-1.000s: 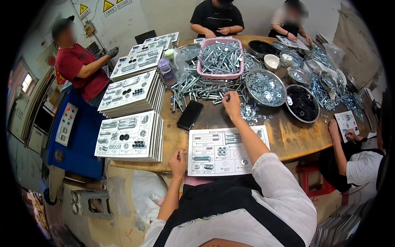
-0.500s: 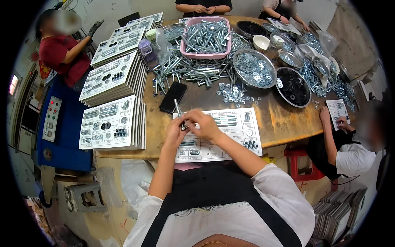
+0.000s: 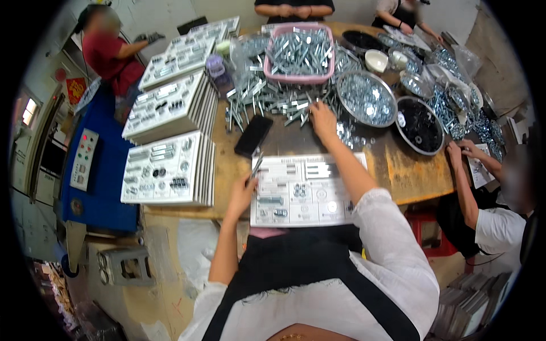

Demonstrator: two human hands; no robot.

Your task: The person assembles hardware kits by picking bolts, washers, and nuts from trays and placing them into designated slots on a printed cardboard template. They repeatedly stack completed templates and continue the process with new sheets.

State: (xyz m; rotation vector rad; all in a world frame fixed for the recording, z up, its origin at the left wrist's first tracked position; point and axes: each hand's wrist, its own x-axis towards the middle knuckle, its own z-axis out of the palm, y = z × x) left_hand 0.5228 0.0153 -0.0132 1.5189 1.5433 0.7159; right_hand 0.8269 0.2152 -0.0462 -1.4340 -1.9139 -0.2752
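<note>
Right hand (image 3: 322,120) has left the card, now fingers-down in the loose bolts (image 3: 273,102) mid-bench, grip unclear. Left hand (image 3: 243,193) stays pinching one bolt (image 3: 256,166) at the sample card (image 3: 304,190).

Pink basket (image 3: 300,78), black phone (image 3: 253,135)

The right hand (image 3: 322,120) covers part of the loose pile of grey metal bolts (image 3: 267,102), its fingertips hidden among them. The print on the white sorting card (image 3: 304,190) beside the left hand (image 3: 243,193) is too small to tell.
</note>
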